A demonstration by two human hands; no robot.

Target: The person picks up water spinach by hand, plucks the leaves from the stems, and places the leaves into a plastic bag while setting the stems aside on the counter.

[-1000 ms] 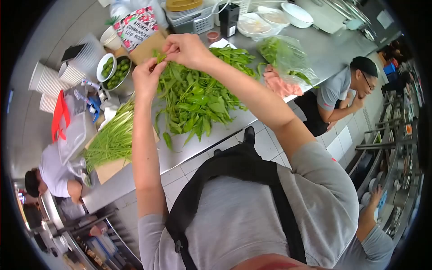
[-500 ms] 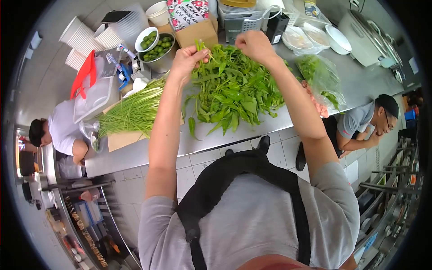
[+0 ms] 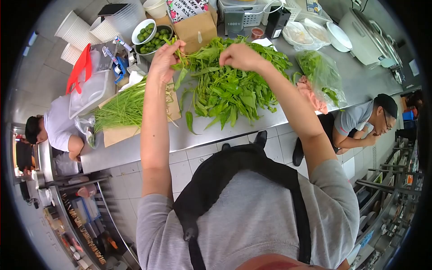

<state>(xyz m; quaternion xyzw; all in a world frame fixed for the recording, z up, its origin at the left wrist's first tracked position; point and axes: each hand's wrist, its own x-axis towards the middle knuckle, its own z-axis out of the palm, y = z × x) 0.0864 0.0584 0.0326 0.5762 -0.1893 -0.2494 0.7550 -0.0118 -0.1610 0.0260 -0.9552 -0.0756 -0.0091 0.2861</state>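
Note:
A heap of leafy greens with long narrow leaves, like water spinach (image 3: 238,96), lies on the steel table in front of me. My left hand (image 3: 165,62) is closed around a few green stems at the left of the heap, beside the bowls of limes; leaves hang below its fingers. My right hand (image 3: 243,57) is above the upper part of the heap, its fingers curled into a pinch. Whatever is between those fingertips is hidden against the leaves. To the left, a bundle of thin green stalks (image 3: 119,108) rests on brown cardboard (image 3: 121,135).
Limes fill a white bowl (image 3: 144,32) and a metal pot behind it. A cardboard box (image 3: 195,33) and black box (image 3: 276,23) stand at the back. Bagged greens (image 3: 317,74) and a pink cloth (image 3: 310,94) lie right. Two people are beyond the table's ends.
My left hand has moved left with the stems, toward the limes. My right hand has come down and left from the back edge to over the greens. The view has shifted slightly.

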